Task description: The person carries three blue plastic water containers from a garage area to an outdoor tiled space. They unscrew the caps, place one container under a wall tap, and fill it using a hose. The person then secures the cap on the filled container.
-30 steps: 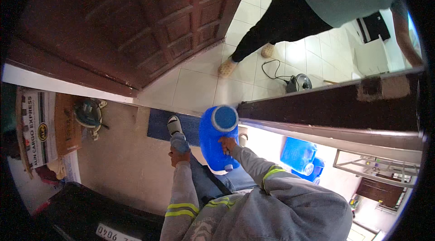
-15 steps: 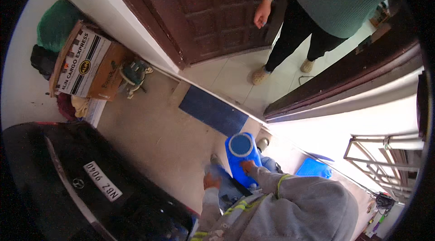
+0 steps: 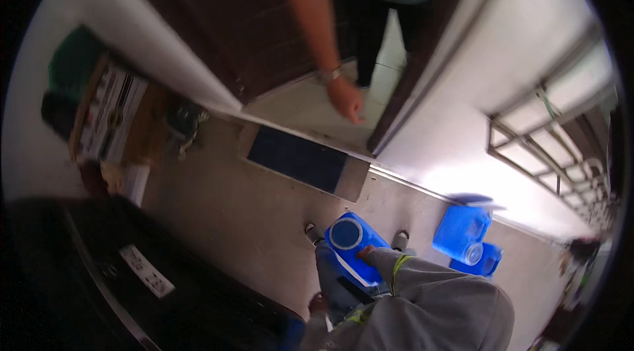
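Right hand (image 3: 365,254) gripping blue jug (image 3: 353,245) – left hand (image 3: 317,303) grip unclear – bare floor (image 3: 251,212) left.

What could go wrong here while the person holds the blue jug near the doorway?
The right hand grips the blue jug only at its side, so it might slip and land by the shoes. The left hand is hidden, so any support underneath is uncertain. Another person's hand hangs in the doorway, and the doormat lies between them: perhaps a bump or trip.

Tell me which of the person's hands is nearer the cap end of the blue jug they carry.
Right. The right hand rests on the side of the blue jug, just below its round cap end. The left hand sits lower, near the jug's far end, largely hidden.
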Demonstrator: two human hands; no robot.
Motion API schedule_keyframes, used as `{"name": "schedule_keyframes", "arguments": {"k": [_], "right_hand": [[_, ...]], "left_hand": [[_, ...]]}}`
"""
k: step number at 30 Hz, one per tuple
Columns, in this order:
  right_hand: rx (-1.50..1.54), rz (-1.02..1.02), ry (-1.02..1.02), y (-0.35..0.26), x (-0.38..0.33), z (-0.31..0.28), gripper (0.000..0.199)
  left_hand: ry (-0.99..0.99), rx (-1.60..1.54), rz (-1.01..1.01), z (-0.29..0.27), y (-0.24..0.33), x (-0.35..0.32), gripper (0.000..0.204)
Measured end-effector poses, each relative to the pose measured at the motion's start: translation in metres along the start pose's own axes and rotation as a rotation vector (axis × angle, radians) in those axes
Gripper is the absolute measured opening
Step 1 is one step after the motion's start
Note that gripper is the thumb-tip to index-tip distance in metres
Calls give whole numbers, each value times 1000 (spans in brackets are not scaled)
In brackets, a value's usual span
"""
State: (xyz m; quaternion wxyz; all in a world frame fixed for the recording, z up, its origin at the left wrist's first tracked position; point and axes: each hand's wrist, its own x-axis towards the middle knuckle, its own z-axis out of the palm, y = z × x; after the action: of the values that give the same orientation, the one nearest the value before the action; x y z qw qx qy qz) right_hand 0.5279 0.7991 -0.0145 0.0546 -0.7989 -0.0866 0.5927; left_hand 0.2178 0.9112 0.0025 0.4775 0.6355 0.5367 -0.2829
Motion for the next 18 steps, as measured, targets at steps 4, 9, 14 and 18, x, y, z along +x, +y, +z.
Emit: {"name": "schedule_keyframes", "arguments": {"k": [4,9,14,18], "right_hand": [[128,-72,-19,37,-18,17,40],[-40,-83,-2,90,-21,63,34],[181,55,131,141,-50,101,36],[714,274,196,166,-74,108,32]], "left_hand": [[156,102,204,31,0,-83,52],[169,82,175,45,14,-94,59],[65,18,234,72,-21,-77,69],[-154,-50,75,80,-41,-87,83]]}}
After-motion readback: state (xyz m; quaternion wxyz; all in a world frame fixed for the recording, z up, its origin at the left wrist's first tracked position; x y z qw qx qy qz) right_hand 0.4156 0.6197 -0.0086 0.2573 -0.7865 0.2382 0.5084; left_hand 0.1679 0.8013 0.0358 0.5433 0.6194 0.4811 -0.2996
